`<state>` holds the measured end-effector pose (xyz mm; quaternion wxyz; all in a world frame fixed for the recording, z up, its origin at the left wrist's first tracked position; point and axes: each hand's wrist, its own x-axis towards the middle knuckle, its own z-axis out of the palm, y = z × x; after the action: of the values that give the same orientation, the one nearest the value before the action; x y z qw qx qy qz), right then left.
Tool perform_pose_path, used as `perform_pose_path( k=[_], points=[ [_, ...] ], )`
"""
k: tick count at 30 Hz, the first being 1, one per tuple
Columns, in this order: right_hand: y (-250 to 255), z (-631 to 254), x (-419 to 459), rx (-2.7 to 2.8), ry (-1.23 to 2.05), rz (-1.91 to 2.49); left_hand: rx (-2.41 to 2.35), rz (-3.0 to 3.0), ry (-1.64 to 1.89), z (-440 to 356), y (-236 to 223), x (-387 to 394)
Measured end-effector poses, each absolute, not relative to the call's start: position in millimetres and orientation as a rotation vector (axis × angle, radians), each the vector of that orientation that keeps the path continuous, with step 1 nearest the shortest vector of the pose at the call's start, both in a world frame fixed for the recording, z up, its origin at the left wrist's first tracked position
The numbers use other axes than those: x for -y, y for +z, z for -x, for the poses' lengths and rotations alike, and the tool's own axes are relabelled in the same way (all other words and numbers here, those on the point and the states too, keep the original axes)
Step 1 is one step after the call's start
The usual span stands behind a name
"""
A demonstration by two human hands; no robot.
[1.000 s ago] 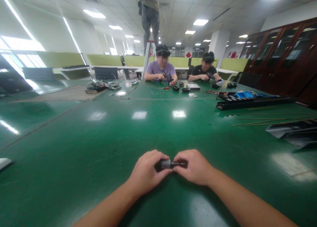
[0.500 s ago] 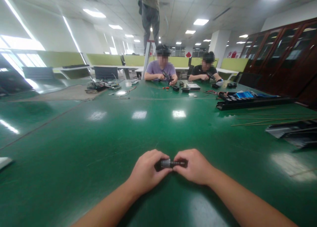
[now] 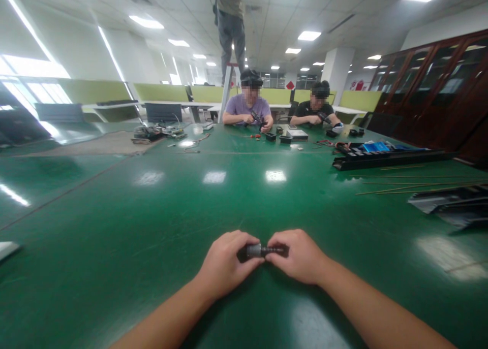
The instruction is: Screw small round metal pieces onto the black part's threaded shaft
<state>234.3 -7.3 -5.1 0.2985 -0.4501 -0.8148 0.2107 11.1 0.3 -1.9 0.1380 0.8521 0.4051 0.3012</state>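
A small dark cylindrical part (image 3: 260, 250) with a grey metal middle lies level between my two hands, low over the green table (image 3: 213, 201). My left hand (image 3: 224, 265) is closed round its left end. My right hand (image 3: 301, 257) pinches its thinner right end with curled fingers. Both ends of the part are hidden inside my fingers. My forearms rest on the table near its front edge.
Two people sit at the far end working on small parts (image 3: 282, 135). Another person stands on a ladder (image 3: 226, 90) behind them. A long black tray (image 3: 385, 158), thin rods (image 3: 415, 186) and dark sheets (image 3: 453, 204) lie at the right. Cables (image 3: 156, 132) lie far left.
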Motion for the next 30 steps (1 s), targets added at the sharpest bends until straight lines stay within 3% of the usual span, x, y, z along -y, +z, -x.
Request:
perform_pose_path(
  k=[30],
  points=[
    [-3.3, -234.4, 6.9, 2.162, 0.546, 1.244, -1.212, -2.464, 0.892, -10.5, -0.3, -0.2]
  ],
)
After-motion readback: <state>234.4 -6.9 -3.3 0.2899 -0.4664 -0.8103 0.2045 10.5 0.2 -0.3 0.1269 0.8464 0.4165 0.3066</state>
